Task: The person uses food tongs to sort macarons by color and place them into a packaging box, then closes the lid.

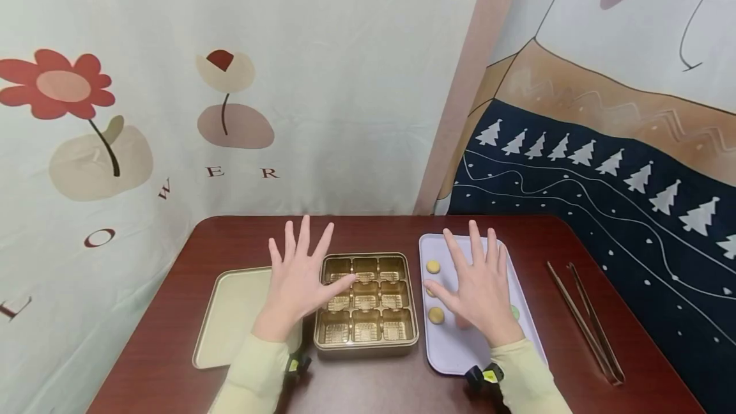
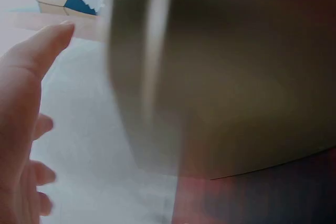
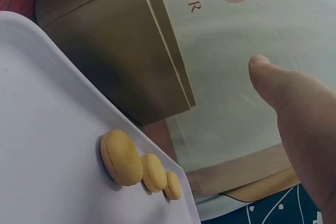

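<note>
I have the left hand (image 1: 299,288) raised beside the gold box (image 1: 368,351), in front of the pale lid (image 1: 230,312), its fingers spread apart. The right hand (image 1: 482,294), fingers likewise apart, is over the lilac tray (image 1: 454,358), where three yellow cookies (image 3: 154,172) sit along the side by the box; tongs (image 1: 608,366) lie farther right.

pale yellow sleeves (image 1: 257,363), black wrist cameras (image 1: 474,377)
</note>
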A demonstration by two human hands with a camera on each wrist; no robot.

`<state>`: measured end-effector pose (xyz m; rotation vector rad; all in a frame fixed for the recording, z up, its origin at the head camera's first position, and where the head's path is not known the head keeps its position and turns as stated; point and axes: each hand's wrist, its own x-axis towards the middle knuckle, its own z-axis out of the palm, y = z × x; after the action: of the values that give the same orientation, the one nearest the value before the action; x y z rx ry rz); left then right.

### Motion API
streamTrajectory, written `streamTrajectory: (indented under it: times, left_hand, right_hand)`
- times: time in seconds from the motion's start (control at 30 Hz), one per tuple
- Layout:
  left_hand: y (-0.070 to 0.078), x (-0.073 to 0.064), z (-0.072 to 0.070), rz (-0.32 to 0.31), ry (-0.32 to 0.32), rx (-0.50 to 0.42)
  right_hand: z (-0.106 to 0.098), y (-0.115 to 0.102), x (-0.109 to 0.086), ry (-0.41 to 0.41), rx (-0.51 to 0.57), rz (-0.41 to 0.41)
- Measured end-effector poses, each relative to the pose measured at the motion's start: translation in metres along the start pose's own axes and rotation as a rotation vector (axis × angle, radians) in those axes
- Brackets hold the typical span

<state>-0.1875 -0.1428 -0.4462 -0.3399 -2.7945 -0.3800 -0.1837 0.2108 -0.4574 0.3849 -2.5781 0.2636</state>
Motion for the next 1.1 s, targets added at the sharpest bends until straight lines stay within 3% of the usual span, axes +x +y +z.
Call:
streamTrajectory:
  times: [0.37,0.57,0.7,0.8,1.1]
  left_hand:
    - [-0.019,-0.004,-0.019,0.035,-0.108,-0.171]
    - [-0.035,-0.006,-0.026,0.055,-0.283,-0.359]
    - [-0.045,-0.005,-0.021,0.030,-0.415,-0.500]
    - [-0.048,-0.006,-0.016,0.015,-0.477,-0.593]
    - [-0.051,-0.019,-0.004,0.062,-0.491,-0.723]
  right_hand:
    - [-0.010,0.015,-0.001,-0.050,-0.003,0.104]
    - [-0.018,0.029,-0.001,-0.059,-0.014,0.167]
    - [-0.021,0.037,-0.001,-0.049,-0.004,0.195]
    - [-0.021,0.044,-0.004,-0.038,0.017,0.219]
    - [-0.025,0.085,-0.032,-0.114,-0.020,0.326]
